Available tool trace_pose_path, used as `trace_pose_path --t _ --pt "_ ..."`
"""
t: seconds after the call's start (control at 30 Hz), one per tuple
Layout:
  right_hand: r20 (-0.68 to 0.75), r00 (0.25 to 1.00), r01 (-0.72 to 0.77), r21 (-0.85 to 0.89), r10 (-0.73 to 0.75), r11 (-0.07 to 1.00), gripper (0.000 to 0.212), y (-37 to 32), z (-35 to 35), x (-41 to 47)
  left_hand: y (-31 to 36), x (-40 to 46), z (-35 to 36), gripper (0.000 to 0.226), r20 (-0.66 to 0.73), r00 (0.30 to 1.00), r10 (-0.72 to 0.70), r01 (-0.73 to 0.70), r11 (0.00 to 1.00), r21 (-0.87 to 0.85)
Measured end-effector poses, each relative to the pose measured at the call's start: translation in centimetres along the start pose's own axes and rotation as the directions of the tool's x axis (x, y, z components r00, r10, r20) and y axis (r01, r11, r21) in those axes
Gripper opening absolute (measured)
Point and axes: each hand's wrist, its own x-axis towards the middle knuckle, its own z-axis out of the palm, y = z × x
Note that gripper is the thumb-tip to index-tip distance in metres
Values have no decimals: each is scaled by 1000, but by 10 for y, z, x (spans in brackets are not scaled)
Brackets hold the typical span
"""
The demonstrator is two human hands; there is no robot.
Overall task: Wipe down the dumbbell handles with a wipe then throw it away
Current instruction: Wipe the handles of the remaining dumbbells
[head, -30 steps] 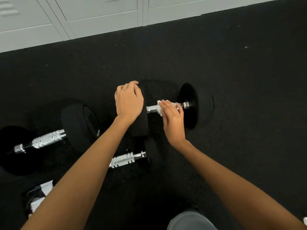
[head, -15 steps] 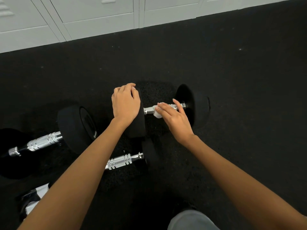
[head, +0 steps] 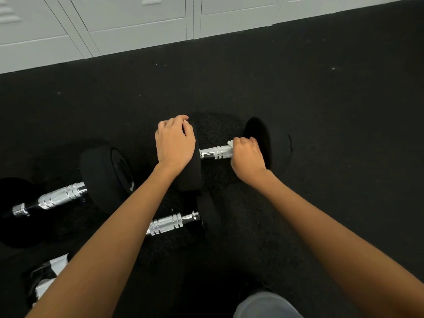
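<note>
A black dumbbell with a chrome handle (head: 215, 153) lies on the dark floor in the middle of the view. My left hand (head: 175, 143) rests curled over its left weight head (head: 195, 175). My right hand (head: 247, 157) grips the right end of the handle, next to the right weight head (head: 275, 145). A white wipe (head: 230, 142) pokes out from under its fingers. Two more dumbbells lie nearer me, one with its handle (head: 171, 222) under my left forearm, one with its handle (head: 57, 197) at the left.
White lockers (head: 137, 24) line the far edge of the black rubber floor (head: 321, 99). A black and white packet (head: 43, 278) lies at the lower left beside my left arm. A grey-clad knee (head: 263, 305) shows at the bottom.
My right hand has slid from the middle of the handle to its right end and curled round it with the wipe. More bare chrome shows. The left hand has stayed on the weight head.
</note>
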Motion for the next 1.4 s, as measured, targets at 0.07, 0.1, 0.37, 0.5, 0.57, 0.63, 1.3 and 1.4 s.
trace_pose_path --t 0.07,0.1,0.37,0.5,0.57,0.63,1.3,1.4 --pt "31 999 18 62 -20 998 23 -8 -8 13 0 0 0 36 -1 1000 -1 1 1000 5" --pt "36 999 31 74 -34 997 23 -13 -10 18 1 0 0 36 -5 1000 0 0 1000 8" --pt "-24 984 162 548 -178 821 31 -29 3 16 0 0 0 36 2 1000 -1 1 1000 12" --pt "-60 975 212 525 -213 824 32 -9 7 13 0 -1 0 35 -8 1000 8 -8 1000 9" --pt "53 987 104 519 -154 848 32 -9 -1 21 0 -2 0 35 -9 1000 11 -11 1000 15" --pt "177 977 35 419 -119 907 37 -15 -10 34 0 -2 0 36 -5 1000 9 -9 1000 19" --pt "-357 898 392 378 -258 839 41 -24 36 -14 1 -4 0 35 13 1000 3 -3 999 46" --pt "-411 864 440 338 -290 832 44 -17 38 -21 1 -4 -1 35 8 1000 6 -6 999 37"
